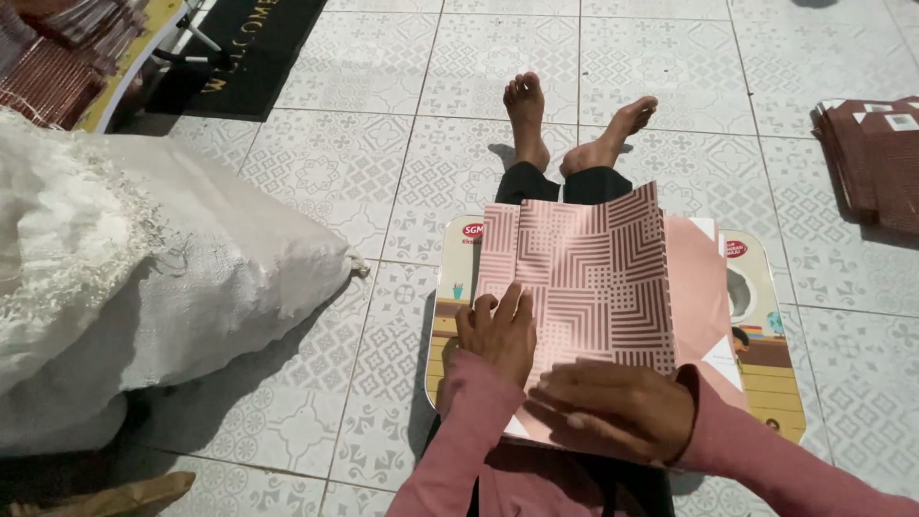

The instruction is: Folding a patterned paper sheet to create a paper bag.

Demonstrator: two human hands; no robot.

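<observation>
Patterned grey floor tiles [450,172] spread around a seated person whose bare feet [574,120] point toward twelve o'clock. Across the lap lies a small illustrated lap tray [780,383], and on it a pink sheet printed with geometric stripes [584,287], partly folded, with a plain pink flap [699,297] showing at three o'clock. The left hand [498,330] lies flat and open on the sheet's lower left edge; the right hand [617,407] presses palm-down, fingers loosely curled, along the bottom edge at six o'clock. The paper looks light, thin and creasable (likely to slide on the smooth tray), so flat pressure near the folds and edges seems the best hold. A white woven sack [172,287] bulges at nine o'clock; a stack of brown folded pieces [876,163] sits at two o'clock.
</observation>
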